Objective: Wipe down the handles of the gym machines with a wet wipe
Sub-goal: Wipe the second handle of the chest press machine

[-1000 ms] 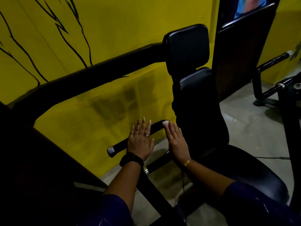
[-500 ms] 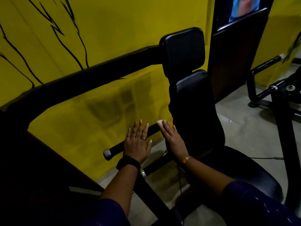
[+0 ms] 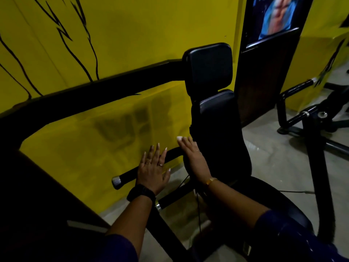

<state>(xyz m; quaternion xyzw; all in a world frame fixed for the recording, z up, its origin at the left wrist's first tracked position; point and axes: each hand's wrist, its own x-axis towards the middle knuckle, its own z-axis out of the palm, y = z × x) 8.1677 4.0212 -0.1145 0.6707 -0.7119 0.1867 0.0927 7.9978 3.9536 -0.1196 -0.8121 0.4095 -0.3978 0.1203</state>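
Handles [image 3: 128, 174] two, wipe [image 3: 179, 138] one, hands [image 3: 153, 172] two.

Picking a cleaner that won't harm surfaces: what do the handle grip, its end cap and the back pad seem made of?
Handle grip: matte black, no shine, likely rubber or foam. End cap: bright silvery gleam, probably metal, possibly chromed plastic. Back pad: black with a soft sheen and a seam line at its top, looks like vinyl or leatherette.
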